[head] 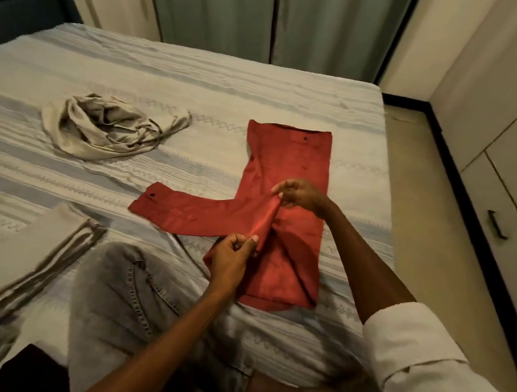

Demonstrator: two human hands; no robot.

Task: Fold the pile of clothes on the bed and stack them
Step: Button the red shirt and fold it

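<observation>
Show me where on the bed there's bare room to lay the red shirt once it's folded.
Bare bedspread lies beyond the crumpled beige garment and the red shirt, up to the far edge. A smaller patch sits between that garment and the shirt's sleeve. It's crowded near the knee, by the folded beige clothes.

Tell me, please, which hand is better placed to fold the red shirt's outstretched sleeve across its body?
Left hand, probably: it pinches the red shirt on the sleeve's side. The right hand pinches farther up.

Red shirt (286, 179) at centre right; beige crumpled garment (103, 126) upper left; pale bedspread (198, 78) with grey-blue stripes and zigzags; faded grey jeans (128, 294) below.
</observation>
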